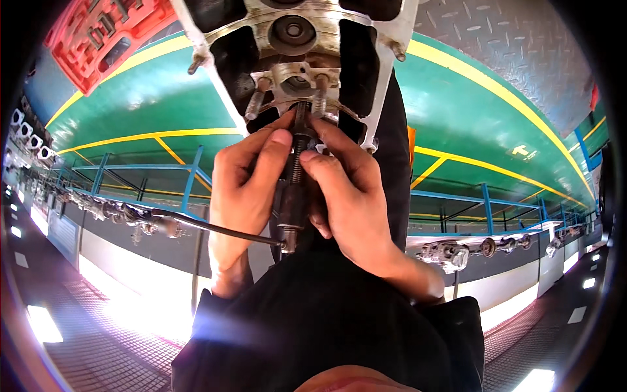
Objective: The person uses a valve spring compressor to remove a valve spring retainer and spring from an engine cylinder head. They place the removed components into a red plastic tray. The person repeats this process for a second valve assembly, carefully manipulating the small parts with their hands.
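Both hands [297, 196] around threaded tool [295, 189]

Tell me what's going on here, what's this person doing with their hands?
A person in black sleeves has both hands on a dark threaded puller tool set against a white metal machine housing with studs. The left hand wraps the tool's side, thumb along the screw; the right hand pinches its upper end near the housing. A thin rod handle sticks out leftward from the tool's base. A red tool case lies on the green floor.

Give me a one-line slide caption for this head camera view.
Both hands, left hand and right hand, grip a dark threaded tool pressed up to a metal hub with studs.
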Available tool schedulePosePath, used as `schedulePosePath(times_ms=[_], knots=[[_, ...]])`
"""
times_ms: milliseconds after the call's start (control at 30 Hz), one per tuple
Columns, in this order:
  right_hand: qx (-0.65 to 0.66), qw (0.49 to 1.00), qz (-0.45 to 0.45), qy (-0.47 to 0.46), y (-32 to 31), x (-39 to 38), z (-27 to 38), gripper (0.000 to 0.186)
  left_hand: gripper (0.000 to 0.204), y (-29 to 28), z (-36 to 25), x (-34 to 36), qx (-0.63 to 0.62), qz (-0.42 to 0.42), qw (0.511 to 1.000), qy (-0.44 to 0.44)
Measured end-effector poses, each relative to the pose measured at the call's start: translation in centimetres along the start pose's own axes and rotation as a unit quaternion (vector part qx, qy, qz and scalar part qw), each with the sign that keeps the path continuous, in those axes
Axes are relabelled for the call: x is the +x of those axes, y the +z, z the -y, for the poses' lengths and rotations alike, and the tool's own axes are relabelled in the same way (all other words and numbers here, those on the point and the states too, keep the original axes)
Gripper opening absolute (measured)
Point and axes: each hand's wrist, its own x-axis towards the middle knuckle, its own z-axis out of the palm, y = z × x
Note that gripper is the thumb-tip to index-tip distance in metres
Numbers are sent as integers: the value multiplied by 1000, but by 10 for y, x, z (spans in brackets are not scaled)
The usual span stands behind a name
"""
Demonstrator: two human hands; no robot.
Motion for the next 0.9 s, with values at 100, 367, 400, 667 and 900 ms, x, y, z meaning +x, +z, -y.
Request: schedulePosePath(times_ms=[100,367,400,667,900], knots=[[-14,1000,9,-13,-3,-2,-3,42,33,0,0,2,-7,-5,1000,13],[-88,980,39,-173,-23,-23,-5,46,38,10,-1,1,44,-55,997,21],[-104,980,36,-164,-31,-29,4,43,38,10,-2,1,57,-55,997,24],[-35,950,-104,-292,-92,-27,5,34,43,16,-11,-4,47,-60,997,1],[17,943,-135,-302,-100,-7,6,29,49,6,-12,0,72,-60,996,2]])
